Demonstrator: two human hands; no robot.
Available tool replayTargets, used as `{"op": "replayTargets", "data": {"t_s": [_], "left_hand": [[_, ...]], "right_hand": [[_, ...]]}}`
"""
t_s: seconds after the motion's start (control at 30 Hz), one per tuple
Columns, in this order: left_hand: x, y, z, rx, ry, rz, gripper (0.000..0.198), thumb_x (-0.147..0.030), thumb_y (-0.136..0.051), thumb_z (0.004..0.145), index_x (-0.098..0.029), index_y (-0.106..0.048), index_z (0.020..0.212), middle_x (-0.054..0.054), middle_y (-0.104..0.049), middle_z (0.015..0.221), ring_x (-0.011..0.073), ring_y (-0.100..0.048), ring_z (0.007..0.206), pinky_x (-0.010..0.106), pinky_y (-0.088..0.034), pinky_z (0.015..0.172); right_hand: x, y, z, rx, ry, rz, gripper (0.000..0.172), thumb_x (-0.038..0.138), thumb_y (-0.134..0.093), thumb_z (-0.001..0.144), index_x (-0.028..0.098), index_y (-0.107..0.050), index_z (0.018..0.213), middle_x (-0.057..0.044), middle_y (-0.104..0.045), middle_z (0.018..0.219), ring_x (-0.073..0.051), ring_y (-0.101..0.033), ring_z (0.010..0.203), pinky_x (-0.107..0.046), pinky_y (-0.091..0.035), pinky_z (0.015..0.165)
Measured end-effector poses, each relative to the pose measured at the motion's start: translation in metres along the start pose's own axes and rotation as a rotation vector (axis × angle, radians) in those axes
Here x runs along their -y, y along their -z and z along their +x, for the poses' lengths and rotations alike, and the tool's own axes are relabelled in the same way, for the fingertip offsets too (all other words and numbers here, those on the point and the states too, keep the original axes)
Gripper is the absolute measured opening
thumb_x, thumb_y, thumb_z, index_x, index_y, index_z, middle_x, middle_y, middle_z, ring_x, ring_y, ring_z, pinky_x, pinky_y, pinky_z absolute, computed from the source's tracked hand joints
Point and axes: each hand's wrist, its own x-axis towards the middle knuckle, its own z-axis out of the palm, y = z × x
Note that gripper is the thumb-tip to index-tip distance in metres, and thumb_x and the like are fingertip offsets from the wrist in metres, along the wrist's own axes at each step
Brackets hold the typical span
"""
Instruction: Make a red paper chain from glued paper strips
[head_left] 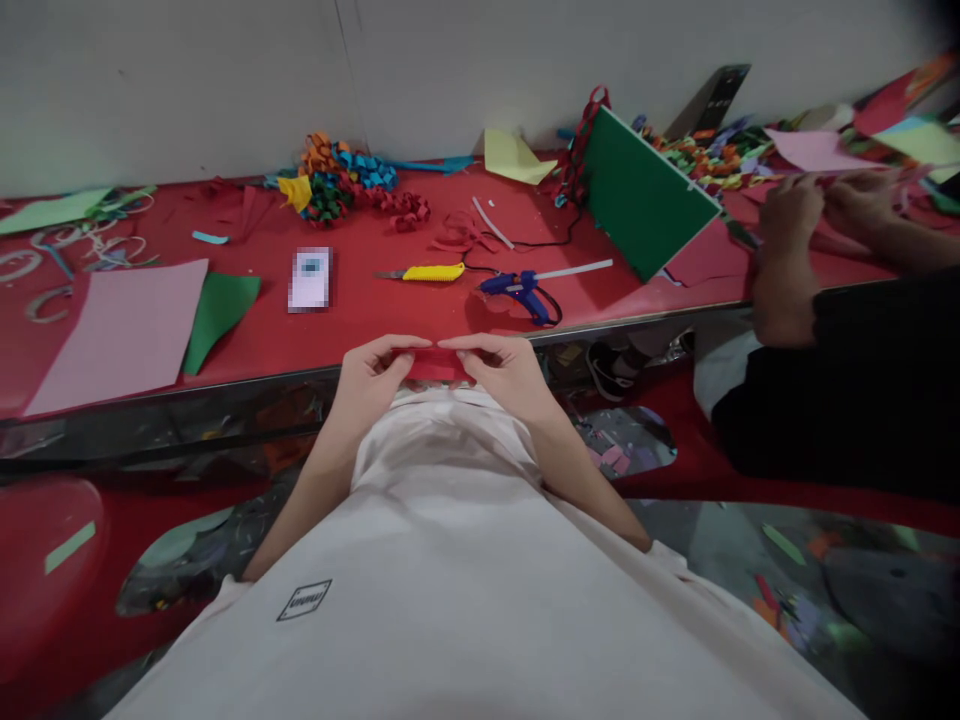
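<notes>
left hand (369, 375) | right hand (510, 375) — both pinching red paper (436, 366) | glue gun (525, 290) beyond

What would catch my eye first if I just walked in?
Probably the big green board, tilted up on the red table, right of centre. Next, the bright curled paper strips, heaped at the back, left of the board. Then, in the middle, the left hand and right hand holding red paper.
</notes>
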Motion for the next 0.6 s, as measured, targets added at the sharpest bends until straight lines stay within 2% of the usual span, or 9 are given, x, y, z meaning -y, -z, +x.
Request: {"op": "replayTargets", "data": {"t_s": [0.1,0.2,0.33,0.43,0.6], "left_hand": [[-0.0012,-0.0018,-0.0003,-0.031,0.017,0.016,0.025,-0.04,-0.073,0.088,-0.018,-0.08,0.098,0.006,-0.078,0.095,0.0176,-0.072,0.08,0.027,-0.065,0.066],[-0.0019,-0.0037,0.0007,-0.077,-0.009,0.083,0.03,-0.045,-0.075,0.088,-0.017,-0.08,0.095,0.007,-0.078,0.092,0.0169,-0.071,0.078,0.025,-0.062,0.065],[0.0006,-0.0037,0.0025,-0.082,-0.044,0.148,0.03,-0.04,-0.077,0.087,-0.016,-0.078,0.105,0.007,-0.078,0.091,0.0145,-0.07,0.074,0.021,-0.057,0.064],[0.003,-0.0036,0.0036,-0.066,0.007,0.119,0.035,-0.044,-0.077,0.087,-0.015,-0.077,0.106,0.006,-0.078,0.087,0.0148,-0.07,0.072,0.022,-0.057,0.064],[0.0028,-0.0085,0.0055,-0.08,0.048,0.156,0.031,-0.045,-0.081,0.083,-0.016,-0.079,0.094,0.007,-0.079,0.087,0.016,-0.071,0.073,0.024,-0.057,0.065]], "right_hand": [[0.0016,0.0012,-0.0029,0.023,-0.014,-0.005,0.031,0.023,-0.061,0.089,0.022,-0.084,0.109,-0.003,-0.082,0.093,-0.014,-0.072,0.07,-0.024,-0.054,0.064],[0.0039,0.0023,-0.004,0.074,-0.04,0.017,0.031,0.031,-0.065,0.091,0.022,-0.082,0.116,-0.005,-0.083,0.097,-0.015,-0.073,0.071,-0.025,-0.056,0.065],[0.003,0.0013,-0.0009,0.016,-0.01,-0.01,0.032,0.042,-0.068,0.093,0.022,-0.082,0.114,-0.005,-0.083,0.101,-0.016,-0.073,0.076,-0.026,-0.056,0.069],[-0.0016,0.0005,0.0023,-0.037,0.015,-0.076,0.029,0.039,-0.069,0.092,0.022,-0.082,0.112,-0.005,-0.083,0.101,-0.015,-0.072,0.08,-0.026,-0.054,0.073],[-0.004,0.0017,0.0034,-0.025,0.03,-0.142,0.026,0.032,-0.068,0.092,0.018,-0.083,0.109,-0.005,-0.083,0.094,-0.013,-0.067,0.074,-0.025,-0.05,0.07]]}}
